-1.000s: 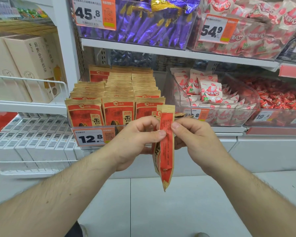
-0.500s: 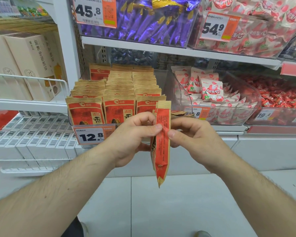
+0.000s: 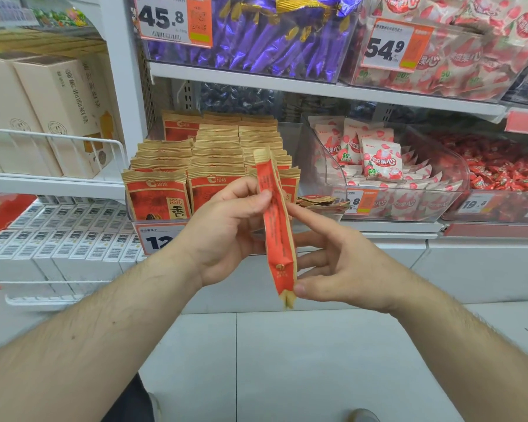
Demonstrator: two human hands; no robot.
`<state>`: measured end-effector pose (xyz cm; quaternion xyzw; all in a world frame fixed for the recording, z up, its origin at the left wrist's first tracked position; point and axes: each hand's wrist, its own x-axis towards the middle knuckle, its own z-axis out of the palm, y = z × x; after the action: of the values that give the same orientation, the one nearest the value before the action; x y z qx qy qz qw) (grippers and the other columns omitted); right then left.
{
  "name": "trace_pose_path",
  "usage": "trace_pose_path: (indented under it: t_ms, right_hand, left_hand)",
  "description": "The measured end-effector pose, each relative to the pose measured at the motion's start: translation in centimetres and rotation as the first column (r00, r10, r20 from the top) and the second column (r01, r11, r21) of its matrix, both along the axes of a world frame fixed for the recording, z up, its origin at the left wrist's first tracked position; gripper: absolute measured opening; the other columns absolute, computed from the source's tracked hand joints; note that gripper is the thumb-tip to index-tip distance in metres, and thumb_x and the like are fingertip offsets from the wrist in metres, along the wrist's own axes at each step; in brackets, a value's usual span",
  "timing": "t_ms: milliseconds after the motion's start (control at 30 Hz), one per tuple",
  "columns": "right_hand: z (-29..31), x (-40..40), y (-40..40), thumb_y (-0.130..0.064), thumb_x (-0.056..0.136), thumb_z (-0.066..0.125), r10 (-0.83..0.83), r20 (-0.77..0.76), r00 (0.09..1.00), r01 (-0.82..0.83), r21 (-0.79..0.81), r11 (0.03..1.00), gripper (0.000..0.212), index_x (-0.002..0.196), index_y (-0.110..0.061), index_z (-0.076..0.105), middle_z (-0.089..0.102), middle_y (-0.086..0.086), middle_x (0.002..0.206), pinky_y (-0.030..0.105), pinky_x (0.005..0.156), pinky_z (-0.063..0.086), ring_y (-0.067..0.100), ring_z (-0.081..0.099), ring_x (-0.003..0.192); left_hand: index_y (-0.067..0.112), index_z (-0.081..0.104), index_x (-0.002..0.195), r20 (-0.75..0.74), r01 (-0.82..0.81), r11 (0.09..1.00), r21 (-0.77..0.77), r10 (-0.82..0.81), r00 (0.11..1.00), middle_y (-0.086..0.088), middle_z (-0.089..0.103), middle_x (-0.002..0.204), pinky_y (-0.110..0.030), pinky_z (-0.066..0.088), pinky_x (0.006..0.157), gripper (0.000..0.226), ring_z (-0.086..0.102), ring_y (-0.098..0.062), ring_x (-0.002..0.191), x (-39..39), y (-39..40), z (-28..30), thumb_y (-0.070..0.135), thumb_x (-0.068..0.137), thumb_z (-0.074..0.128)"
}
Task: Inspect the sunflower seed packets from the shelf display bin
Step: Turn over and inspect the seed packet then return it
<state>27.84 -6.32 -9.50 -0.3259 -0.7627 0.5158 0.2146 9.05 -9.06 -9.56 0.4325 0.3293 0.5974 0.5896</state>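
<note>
Both hands hold one sunflower seed packet at frame centre: it is pinched by the left hand near its top and by the right hand at its bottom. It is seen edge-on, red with tan crimped ends.

I held one sunflower seed packet edge-on between my left hand and right hand, before the display bin of packets; the jelly bin sat to its right.

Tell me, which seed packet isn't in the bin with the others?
The seed packet held edge-on between the left hand and right hand. The other packets stand in rows in the display bin behind it.
</note>
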Motion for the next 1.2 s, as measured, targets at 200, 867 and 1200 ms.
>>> trace_pose_path:
  t_ms: [200, 867, 1200]
  right_hand:
    - [-0.4, 0.2, 0.2, -0.011, 0.064, 0.081, -0.035, 0.011, 0.999, 0.035, 0.08, 0.996, 0.099, 0.145, -0.05, 0.039, 0.07, -0.004, 0.114, 0.035, 0.078, 0.059, 0.023, 0.073, 0.086]
    - [-2.3, -0.7, 0.6, -0.072, 0.057, 0.06, -0.421, 0.145, 0.895, 0.141, 0.805, 0.577, 0.111, 0.151, -0.055, 0.003, 0.051, -0.008, 0.125, 0.034, 0.093, 0.051, 0.014, 0.055, 0.109]
    - [-0.9, -2.1, -1.2, -0.062, 0.044, 0.076, -0.502, -0.441, 0.744, 0.582, 0.06, 0.811, 0.093, 0.129, -0.036, 0.048, 0.061, -0.012, 0.12, 0.029, 0.073, 0.055, 0.012, 0.065, 0.079]
  left_hand:
    - [0.013, 0.053, 0.096, 0.02, 0.01, 1.0, -0.029, -0.009, 1.0, -0.006, 0.065, 0.076, -0.043, 0.057, 0.067, 0.018, 0.063, -0.018, 0.064, 0.0, 0.0, 0.1, 0.021, 0.08, 0.057]
    - [0.011, 0.057, 0.072, -0.294, -0.431, 0.896, 0.106, 0.443, 0.847, -0.016, 0.07, 0.073, -0.047, 0.06, 0.065, 0.022, 0.069, -0.032, 0.07, -0.3, 0.3, -0.7, 0.007, 0.085, 0.074]
    - [0.013, 0.07, 0.073, -0.457, -0.316, 0.664, 0.677, 0.716, 0.527, 0.016, 0.073, 0.088, -0.028, 0.056, 0.074, 0.008, 0.068, -0.005, 0.087, 0.6, 0.6, -2.6, 0.007, 0.078, 0.069]
